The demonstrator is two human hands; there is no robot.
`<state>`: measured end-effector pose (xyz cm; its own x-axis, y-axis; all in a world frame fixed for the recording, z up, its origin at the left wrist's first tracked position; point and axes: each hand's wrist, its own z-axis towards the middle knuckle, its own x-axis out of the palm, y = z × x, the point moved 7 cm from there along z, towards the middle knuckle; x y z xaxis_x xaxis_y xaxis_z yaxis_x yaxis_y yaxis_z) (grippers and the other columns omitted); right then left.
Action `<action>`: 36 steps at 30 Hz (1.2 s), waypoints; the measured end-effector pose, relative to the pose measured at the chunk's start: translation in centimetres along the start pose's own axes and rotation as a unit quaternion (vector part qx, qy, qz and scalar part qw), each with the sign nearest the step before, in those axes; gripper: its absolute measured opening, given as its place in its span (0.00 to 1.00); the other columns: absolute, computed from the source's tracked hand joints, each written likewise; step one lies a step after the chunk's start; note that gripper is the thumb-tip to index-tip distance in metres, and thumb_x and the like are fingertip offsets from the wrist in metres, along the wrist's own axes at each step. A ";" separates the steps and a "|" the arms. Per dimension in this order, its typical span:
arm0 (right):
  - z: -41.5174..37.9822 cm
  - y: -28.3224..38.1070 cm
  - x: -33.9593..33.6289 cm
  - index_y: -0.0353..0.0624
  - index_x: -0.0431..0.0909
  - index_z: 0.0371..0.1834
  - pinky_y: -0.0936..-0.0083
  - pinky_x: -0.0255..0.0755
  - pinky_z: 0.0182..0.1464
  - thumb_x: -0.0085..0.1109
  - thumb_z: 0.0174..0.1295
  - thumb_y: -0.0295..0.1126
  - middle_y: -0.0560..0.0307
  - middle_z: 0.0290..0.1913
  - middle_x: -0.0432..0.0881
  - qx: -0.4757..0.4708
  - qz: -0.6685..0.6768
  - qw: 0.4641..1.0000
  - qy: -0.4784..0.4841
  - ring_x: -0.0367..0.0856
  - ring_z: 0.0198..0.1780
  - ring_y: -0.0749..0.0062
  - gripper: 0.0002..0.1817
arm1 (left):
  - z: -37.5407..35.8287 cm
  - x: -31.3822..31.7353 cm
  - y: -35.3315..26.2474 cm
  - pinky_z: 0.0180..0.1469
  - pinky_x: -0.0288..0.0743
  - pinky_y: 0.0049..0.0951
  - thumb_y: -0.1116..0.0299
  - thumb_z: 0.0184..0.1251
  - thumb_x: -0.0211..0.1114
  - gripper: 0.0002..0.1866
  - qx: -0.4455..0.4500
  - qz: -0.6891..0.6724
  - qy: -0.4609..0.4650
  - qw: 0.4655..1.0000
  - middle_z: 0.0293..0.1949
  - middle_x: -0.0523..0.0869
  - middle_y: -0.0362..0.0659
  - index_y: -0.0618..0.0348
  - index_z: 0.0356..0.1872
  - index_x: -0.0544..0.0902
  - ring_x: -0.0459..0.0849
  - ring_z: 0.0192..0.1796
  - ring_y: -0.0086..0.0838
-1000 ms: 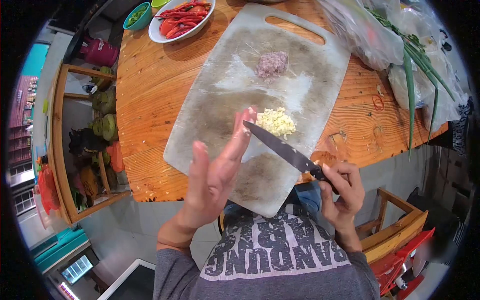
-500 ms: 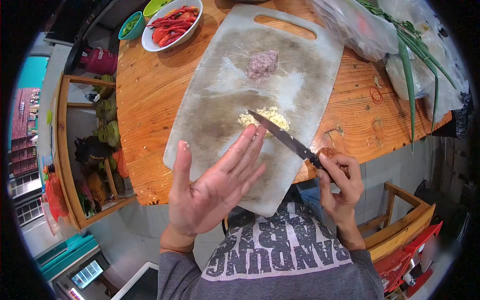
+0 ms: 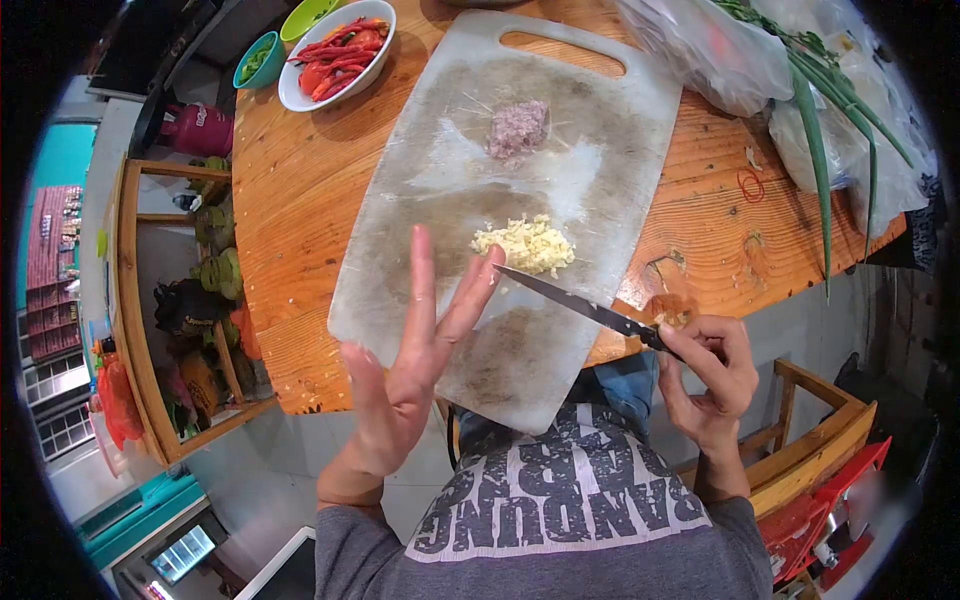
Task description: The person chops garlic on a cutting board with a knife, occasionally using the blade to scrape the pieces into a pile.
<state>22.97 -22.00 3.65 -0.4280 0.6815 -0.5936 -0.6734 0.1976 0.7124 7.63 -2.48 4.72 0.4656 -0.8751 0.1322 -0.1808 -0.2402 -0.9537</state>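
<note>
A worn cutting board (image 3: 400, 215) bears a pile of chopped pale yellow bits (image 3: 530, 246) near its middle and a small heap of minced purplish bits (image 3: 519, 131) farther up. My right hand (image 3: 708, 378), at the right below the board, is closed on the handle of a knife (image 3: 580, 303). The blade points up and left, its tip close to the fingertips of my left hand (image 3: 405, 375). That left hand is over the board's lower left edge, fingers spread, holding nothing, with small bits stuck to the skin.
On the wooden table (image 3: 290, 220) stand a white bowl of red chillies (image 3: 387, 75), a teal bowl (image 3: 275, 65) and a green bowl (image 3: 300, 20). Plastic bags (image 3: 735, 75) and long green leaves (image 3: 815, 160) lie at the right, near a red rubber band (image 3: 750, 186).
My left hand has turned and its fingers have spread apart. The knife and my right hand have moved down and right, and the blade no longer crosses the yellow pile.
</note>
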 end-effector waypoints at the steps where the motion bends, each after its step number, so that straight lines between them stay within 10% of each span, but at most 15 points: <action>1: 0.1 0.3 -0.1 0.49 0.91 0.50 0.76 0.74 0.35 0.74 0.46 0.18 0.58 0.37 0.82 -0.013 -0.014 1.000 0.010 0.78 0.36 0.68 0.24 | 0.0 0.0 -0.1 0.82 0.24 0.49 0.11 0.56 0.20 0.63 -0.004 0.047 -0.007 0.999 0.79 0.58 0.62 0.49 0.83 0.29 0.46 0.85 0.48; 8: 0.6 0.3 0.6 0.50 0.91 0.50 0.74 0.73 0.36 0.73 0.47 0.18 0.59 0.36 0.82 -0.035 -0.054 0.998 0.015 0.78 0.35 0.67 0.24 | 0.1 0.2 0.0 0.82 0.32 0.52 0.11 0.50 0.12 0.65 0.003 0.138 0.034 0.990 0.81 0.57 0.57 0.53 0.77 0.14 0.42 0.85 0.51; 23: 1.1 0.5 0.5 0.53 0.91 0.49 0.72 0.74 0.36 0.72 0.45 0.21 0.58 0.37 0.81 -0.072 -0.086 0.990 0.089 0.79 0.35 0.66 0.25 | 0.2 -2.4 -0.2 0.82 0.35 0.53 0.12 0.57 0.20 0.60 0.067 0.175 -0.130 0.974 0.81 0.56 0.57 0.42 0.83 0.27 0.60 0.80 0.54; 36: 2.2 2.3 1.7 0.55 0.90 0.51 0.71 0.74 0.35 0.72 0.45 0.23 0.58 0.38 0.80 -0.095 -0.102 0.979 0.149 0.79 0.35 0.64 0.26 | 0.6 -7.1 1.7 0.82 0.42 0.50 0.17 0.65 0.24 0.57 0.151 0.218 -0.229 0.937 0.82 0.54 0.57 0.52 0.84 0.32 0.58 0.81 0.52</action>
<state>22.01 -18.83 5.14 -0.4112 0.4009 -0.8186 -0.8504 0.1547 0.5029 4.52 3.58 2.02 0.7394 -0.5741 -0.3517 -0.2194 0.2885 -0.9320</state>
